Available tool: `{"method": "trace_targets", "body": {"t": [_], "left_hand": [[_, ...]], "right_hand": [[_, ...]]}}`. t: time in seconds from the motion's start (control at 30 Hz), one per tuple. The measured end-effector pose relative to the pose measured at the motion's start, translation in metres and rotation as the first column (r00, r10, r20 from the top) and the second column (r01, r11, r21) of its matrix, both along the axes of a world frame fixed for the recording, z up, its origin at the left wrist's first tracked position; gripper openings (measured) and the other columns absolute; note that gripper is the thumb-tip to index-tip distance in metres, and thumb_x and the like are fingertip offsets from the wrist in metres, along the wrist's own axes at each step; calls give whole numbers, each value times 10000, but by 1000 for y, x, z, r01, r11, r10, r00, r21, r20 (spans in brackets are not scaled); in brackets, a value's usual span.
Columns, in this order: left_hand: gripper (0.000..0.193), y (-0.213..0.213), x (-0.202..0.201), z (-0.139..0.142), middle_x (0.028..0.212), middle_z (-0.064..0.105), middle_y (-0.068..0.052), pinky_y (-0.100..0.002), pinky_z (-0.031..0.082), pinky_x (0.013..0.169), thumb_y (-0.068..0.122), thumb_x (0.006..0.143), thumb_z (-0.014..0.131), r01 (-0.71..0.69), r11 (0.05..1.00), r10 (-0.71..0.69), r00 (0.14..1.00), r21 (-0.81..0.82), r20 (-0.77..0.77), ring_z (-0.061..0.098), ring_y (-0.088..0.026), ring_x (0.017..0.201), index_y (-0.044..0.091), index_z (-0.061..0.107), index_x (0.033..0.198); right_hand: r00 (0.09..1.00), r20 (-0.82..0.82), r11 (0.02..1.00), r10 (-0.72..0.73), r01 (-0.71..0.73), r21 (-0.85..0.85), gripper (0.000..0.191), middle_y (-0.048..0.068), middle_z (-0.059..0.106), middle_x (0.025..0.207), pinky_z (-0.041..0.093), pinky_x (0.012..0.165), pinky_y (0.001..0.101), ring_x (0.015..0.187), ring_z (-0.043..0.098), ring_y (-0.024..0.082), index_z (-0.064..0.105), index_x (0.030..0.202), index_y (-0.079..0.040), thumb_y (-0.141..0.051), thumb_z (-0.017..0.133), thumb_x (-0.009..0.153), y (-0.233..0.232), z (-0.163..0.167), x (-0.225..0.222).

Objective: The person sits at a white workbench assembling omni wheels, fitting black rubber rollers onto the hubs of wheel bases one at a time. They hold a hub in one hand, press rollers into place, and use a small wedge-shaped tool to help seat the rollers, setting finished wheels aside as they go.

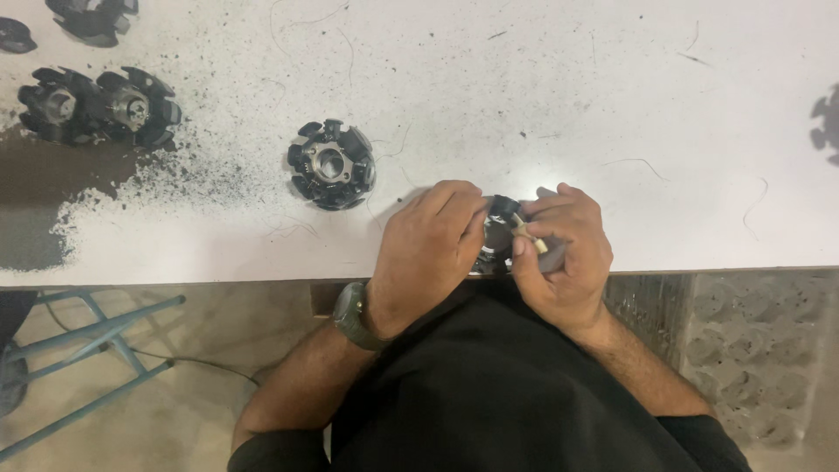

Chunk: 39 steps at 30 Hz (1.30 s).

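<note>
Black toothed metal part (500, 234) sits at the near edge of the white surface (612, 105), gripped between both hands and mostly hidden by them. My left hand (428, 249) clasps its left side. My right hand (564, 253) pinches a small pale stick (530, 234) against it. I see a similar part (332, 164) lying free nearby, with more (96, 105) at far left, partly cut off amid dark grit.

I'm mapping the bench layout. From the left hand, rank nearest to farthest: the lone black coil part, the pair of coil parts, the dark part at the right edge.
1. Lone black coil part, just up-left of the left hand.
2. Pair of coil parts, far left.
3. Dark part at the right edge, far right; too close to call with the pair.
</note>
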State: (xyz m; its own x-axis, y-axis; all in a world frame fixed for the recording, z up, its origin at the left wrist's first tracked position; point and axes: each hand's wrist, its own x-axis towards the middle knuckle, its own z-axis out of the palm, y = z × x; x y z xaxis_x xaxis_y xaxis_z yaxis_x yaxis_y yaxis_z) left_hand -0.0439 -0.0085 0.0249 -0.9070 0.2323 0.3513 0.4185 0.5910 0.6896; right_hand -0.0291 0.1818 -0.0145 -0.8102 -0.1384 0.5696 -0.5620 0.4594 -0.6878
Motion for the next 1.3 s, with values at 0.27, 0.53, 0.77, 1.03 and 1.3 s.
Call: {"method": "trace_targets", "body": {"t": [0.27,0.53,0.77,1.03,1.3], "left_hand": [[122,-1,5,-7,1045,685,-72,-404,547,805,54,922,712,-15,999,16,1000,29,-25,669,-291,915,43,649,1025],[137,-3,9,-17,1184,661,-110,-382,579,850,31,878,684,37,999,-37,999,8,-34,688,-289,1012,21,624,1001],[151,-2,12,-23,1175,659,-103,-381,594,858,17,871,701,-1,1000,2,997,20,-78,697,-286,1030,21,625,1001],[147,-7,14,-24,1176,665,-105,-355,602,815,18,885,709,17,998,-13,997,55,-72,704,-272,1017,22,629,1008],[161,-7,16,-30,1170,632,-113,-348,602,812,12,863,709,18,1000,-19,993,-5,-117,700,-258,1014,3,614,992]], "right_hand": [[999,-42,990,-14,19,140,199,103,677,1001,473,1144,544,1051,687,294,626,987,-68,-8,746,840,-1,-6,-1],[999,-45,989,-9,16,146,200,100,664,957,478,1138,548,1026,691,294,620,980,-68,-4,735,830,-1,-8,0],[995,-100,994,30,-19,111,222,71,656,902,488,1115,535,990,700,279,588,1004,-77,-15,738,853,0,-11,1],[992,-122,995,15,-3,99,213,68,658,896,495,1105,528,996,696,267,581,993,-79,-19,738,861,0,-14,1],[988,-132,971,75,-41,237,259,83,652,881,511,1050,520,985,694,287,602,975,-66,21,771,800,-3,-9,1]]}}
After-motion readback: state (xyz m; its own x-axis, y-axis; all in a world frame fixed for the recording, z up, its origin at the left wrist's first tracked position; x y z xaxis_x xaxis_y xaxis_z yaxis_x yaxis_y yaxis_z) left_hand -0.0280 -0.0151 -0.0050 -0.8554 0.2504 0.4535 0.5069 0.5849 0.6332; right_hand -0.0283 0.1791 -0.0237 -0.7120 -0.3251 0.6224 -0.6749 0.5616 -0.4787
